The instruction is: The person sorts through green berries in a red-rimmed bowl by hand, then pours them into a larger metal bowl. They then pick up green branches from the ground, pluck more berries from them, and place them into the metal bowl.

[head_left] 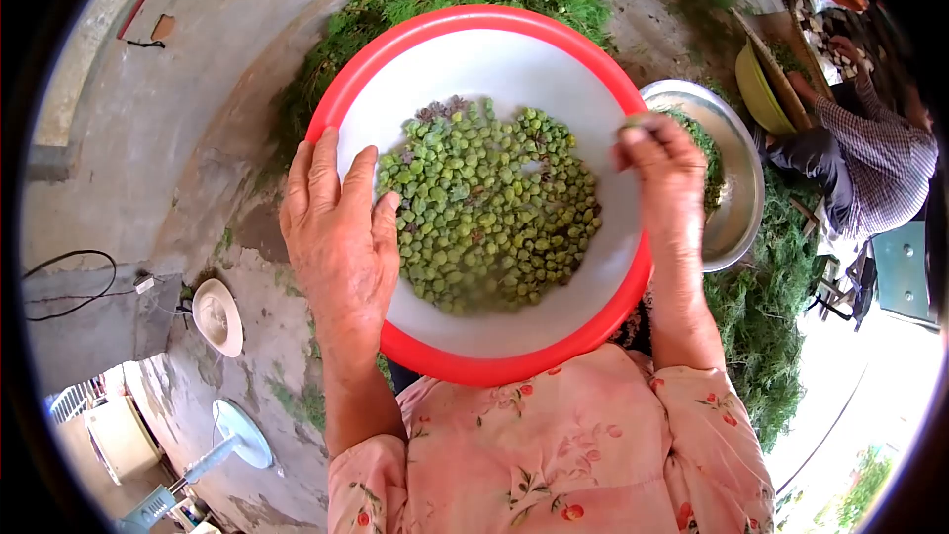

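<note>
A white basin point(494, 59) with a wide red rim sits in front of my body. Small round green pods or berries point(484, 208) cover much of its bottom, with a few brownish bits among them. My left hand point(341, 227) lies over the basin's left rim, fingers spread and the thumb reaching inside. Above the right rim is my right hand point(667, 168), its fingers pinched together. A small greenish bit shows at those fingertips, too blurred to name. Beside that hand stands a metal bowl point(736, 188) holding green sprigs point(704, 153), partly hidden by my forearm.
Cut green branches point(425, 0) lie behind the basin, and more branches point(756, 336) lie at the right. Another person point(880, 163) sits at the right by a yellow-green basin point(761, 89). A straw hat point(217, 317) and a fan point(242, 433) are at the left.
</note>
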Tool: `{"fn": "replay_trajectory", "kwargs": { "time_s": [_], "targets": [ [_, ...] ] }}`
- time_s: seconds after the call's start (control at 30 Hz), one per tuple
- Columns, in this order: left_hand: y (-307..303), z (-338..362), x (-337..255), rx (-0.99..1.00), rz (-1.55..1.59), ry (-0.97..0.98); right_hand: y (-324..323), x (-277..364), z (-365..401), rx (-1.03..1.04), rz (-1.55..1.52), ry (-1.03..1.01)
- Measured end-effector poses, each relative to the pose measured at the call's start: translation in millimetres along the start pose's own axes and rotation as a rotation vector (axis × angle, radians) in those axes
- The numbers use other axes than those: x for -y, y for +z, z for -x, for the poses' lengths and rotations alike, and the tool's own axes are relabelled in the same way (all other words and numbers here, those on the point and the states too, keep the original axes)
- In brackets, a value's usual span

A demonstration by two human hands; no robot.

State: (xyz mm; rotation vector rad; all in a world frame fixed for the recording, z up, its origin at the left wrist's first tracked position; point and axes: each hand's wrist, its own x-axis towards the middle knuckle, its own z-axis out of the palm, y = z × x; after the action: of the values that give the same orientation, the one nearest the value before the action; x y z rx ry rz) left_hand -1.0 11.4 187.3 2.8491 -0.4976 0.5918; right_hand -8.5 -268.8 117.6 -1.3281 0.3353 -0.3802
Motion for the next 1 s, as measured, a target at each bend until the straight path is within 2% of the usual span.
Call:
{"fn": "replay_trajectory", "kwargs": {
  "time_s": [0.03, 0.07, 0.1, 0.17, 0.23, 0.3, 0.37, 0.43, 0.5, 0.63, 0.77, 0.87, 1.0],
  "targets": [
    [0.2, 1.2, -0.8, -0.004, -0.005, 0.004, -12.1, 6.5, -6.1, -0.090, 0.078, -0.159],
    [1.1, 2.0, -1.2, -0.007, -0.008, 0.007, -39.6, -9.4, -20.6, -0.230, 0.403, -0.400],
    [1.9, 2.5, -1.5, -0.010, -0.009, 0.011, -50.5, -1.5, -24.1, -0.332, 0.871, -0.597],
    [2.5, 1.5, -1.0, -0.006, -0.009, 0.011, -54.2, 3.2, -26.7, -0.376, 0.885, -0.578],
    [3.3, 3.5, 0.5, -0.003, -0.008, 0.016, -35.8, 8.4, -18.2, -0.295, 0.863, -0.484],
    [4.5, 3.4, 2.4, -0.010, -0.007, 0.030, -12.6, -3.9, -7.0, -0.062, 0.594, -0.343],
    [4.4, 4.0, 3.0, -0.005, -0.011, 0.034, 14.1, -11.7, 4.7, 0.176, 0.761, -0.242],
    [4.4, 3.7, 3.7, -0.003, -0.010, 0.036, 38.1, -18.5, 17.1, 0.427, 0.689, -0.327],
    [5.3, 3.6, 3.6, -0.001, -0.005, 0.035, 49.8, -32.2, 20.8, 0.575, 0.721, -0.338],
    [3.4, 4.1, 2.7, -0.004, 0.002, 0.033, 61.9, -54.3, 24.7, 0.557, 0.926, -0.330],
    [4.2, 4.3, 1.8, -0.006, 0.005, 0.030, 64.6, -73.6, 25.7, 0.546, 0.916, -0.400],
    [3.8, 5.2, 1.1, -0.010, 0.002, 0.029, 65.9, -76.6, 27.0, 0.559, 0.930, -0.355],
    [5.7, 6.5, -3.7, -0.013, -0.038, 0.090, 64.3, -75.8, 24.0, 0.535, 0.734, -0.185]
  ]
}}
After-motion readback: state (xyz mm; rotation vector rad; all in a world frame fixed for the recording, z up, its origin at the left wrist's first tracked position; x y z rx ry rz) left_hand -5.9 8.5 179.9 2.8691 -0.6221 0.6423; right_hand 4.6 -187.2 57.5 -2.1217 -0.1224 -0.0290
